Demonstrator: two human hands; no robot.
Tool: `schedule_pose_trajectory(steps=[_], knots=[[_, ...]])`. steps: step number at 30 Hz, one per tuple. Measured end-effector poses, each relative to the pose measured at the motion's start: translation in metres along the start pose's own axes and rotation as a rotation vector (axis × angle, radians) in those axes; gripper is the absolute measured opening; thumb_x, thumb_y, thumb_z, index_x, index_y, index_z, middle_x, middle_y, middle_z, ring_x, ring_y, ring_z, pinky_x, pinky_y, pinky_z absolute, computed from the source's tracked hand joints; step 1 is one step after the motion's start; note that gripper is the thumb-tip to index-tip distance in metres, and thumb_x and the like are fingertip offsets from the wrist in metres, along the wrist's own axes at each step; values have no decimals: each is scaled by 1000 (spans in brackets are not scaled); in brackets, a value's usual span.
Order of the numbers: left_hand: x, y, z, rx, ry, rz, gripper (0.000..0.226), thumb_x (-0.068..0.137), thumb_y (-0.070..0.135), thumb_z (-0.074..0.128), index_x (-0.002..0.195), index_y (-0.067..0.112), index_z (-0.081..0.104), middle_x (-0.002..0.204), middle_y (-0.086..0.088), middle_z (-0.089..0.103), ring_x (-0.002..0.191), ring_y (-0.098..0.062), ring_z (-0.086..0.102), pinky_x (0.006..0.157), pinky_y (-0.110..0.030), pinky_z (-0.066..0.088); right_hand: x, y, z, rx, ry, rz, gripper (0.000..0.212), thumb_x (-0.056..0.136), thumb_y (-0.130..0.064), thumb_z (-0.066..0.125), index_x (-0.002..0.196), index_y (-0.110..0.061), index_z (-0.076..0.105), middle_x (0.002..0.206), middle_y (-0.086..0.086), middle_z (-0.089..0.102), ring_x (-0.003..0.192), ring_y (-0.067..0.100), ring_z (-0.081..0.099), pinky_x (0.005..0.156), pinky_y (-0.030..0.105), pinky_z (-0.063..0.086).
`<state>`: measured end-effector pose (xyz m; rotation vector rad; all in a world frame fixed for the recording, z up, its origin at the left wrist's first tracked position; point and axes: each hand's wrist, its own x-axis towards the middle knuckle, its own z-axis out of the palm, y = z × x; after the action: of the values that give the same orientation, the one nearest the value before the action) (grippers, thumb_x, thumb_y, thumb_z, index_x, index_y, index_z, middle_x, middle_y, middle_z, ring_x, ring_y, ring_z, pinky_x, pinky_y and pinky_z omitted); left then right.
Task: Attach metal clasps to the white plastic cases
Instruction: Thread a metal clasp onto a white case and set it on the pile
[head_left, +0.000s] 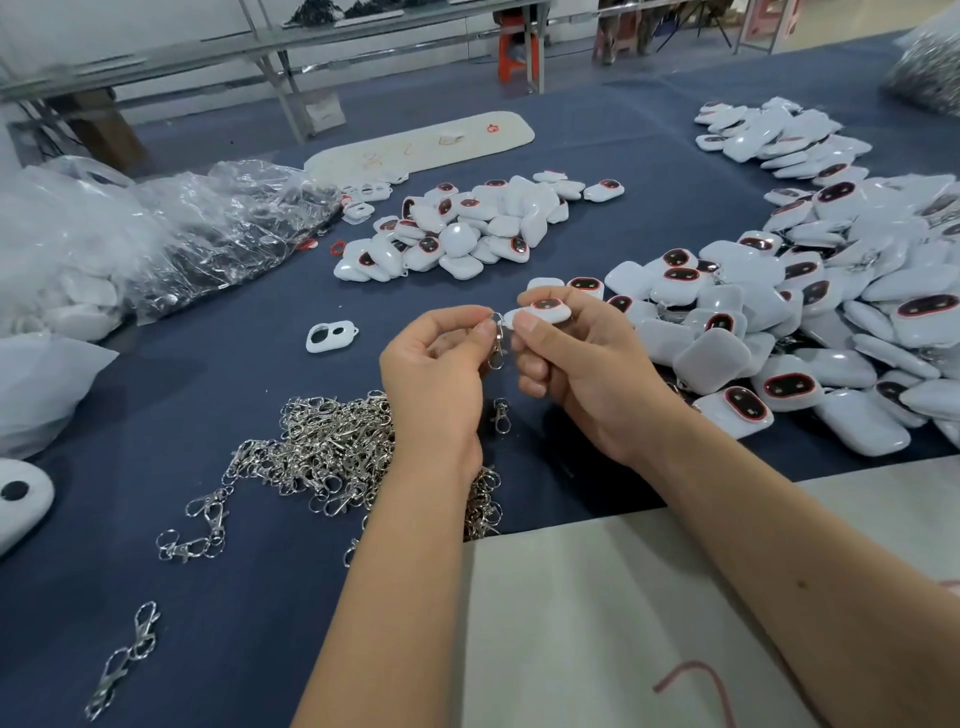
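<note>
The case (540, 313), white with a dark red-rimmed oval on its face, is held above the middle of the worktop (218, 597), pinched between the thumb and fingers of the right hand (576, 364). The left hand (441, 364) pinches the ring end of a clasp (497, 343) right at the case's left edge; the clasp's hook hangs down between the two hands. Whether the ring is already through the case's loop cannot be told.

A second clasp (501, 415) lies alone on the blue cloth just below the hands. A pile of clasps (322, 452) sits toward the near edge, partly under the left forearm, with a few stray ones (124, 660) closer to the near left corner. A large heap of cases (831, 322) fills the right side, and a smaller heap (467, 228) lies toward the far middle. A single white cover (331, 336) with two holes lies left of the hands. Clear plastic bags (171, 228) are bunched along the left edge. A white sheet (597, 623) covers the near right corner under the right forearm.
</note>
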<state>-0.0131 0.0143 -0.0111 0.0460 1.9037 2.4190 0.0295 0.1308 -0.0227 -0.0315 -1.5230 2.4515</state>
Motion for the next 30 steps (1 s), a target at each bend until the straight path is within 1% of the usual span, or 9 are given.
schedule_pose_trajectory(steps=[3,6,11,13,16,18,21,25,30], knots=[[6,-1,-5,308,-23,220,22,88,-4,71,82,17,73,64,8,65,62,-9,59,65,-23,49,1,1,-1,7,41,16,18,101,-5,62,117,-5,54,74,7,59,54,13,47,51,24,45],[9,2,-11,665,-99,426,21,88,0,71,82,20,74,72,9,69,69,-10,65,67,-26,53,3,3,-2,-41,73,28,15,101,-8,64,113,-5,55,71,6,58,53,13,48,49,25,44],[16,9,-20,906,-240,443,31,87,-2,69,76,28,70,65,11,66,62,-3,59,59,-13,45,3,8,-1,-221,99,12,18,101,-10,66,115,-4,56,67,6,58,50,15,49,46,28,45],[14,7,-19,793,-213,362,28,88,0,71,80,27,71,71,9,69,68,-6,64,68,-21,54,3,8,0,-177,103,4,17,101,-9,66,115,-6,56,68,7,59,51,15,49,46,27,45],[3,3,-8,280,-135,65,9,94,3,68,94,11,74,82,-5,71,77,-20,64,79,-36,55,2,3,-1,-24,57,-15,14,102,-6,62,115,-8,58,73,7,63,53,13,49,50,24,45],[-2,3,-1,28,-159,-124,13,98,4,63,107,-2,68,87,-13,68,83,-29,60,82,-42,50,1,1,-1,31,24,-35,16,102,-4,60,118,-7,57,74,5,64,55,12,48,52,22,45],[0,4,2,-74,-174,-238,24,100,5,59,118,-11,62,98,-23,64,93,-34,57,88,-42,52,1,1,-1,46,12,-70,20,101,-2,59,120,-6,57,79,9,66,56,12,48,53,22,45],[-1,6,1,-111,-178,-281,11,101,7,58,107,1,66,97,-19,65,94,-30,57,73,-24,54,1,2,-2,-2,-8,-85,24,100,-2,61,123,-7,57,82,11,64,57,12,47,55,23,47],[0,6,1,-166,-105,-224,13,99,2,60,89,8,63,74,-3,70,70,-16,61,60,-21,49,3,5,-5,-106,18,-90,26,95,-11,69,120,-12,63,78,6,65,55,14,46,54,25,44]])
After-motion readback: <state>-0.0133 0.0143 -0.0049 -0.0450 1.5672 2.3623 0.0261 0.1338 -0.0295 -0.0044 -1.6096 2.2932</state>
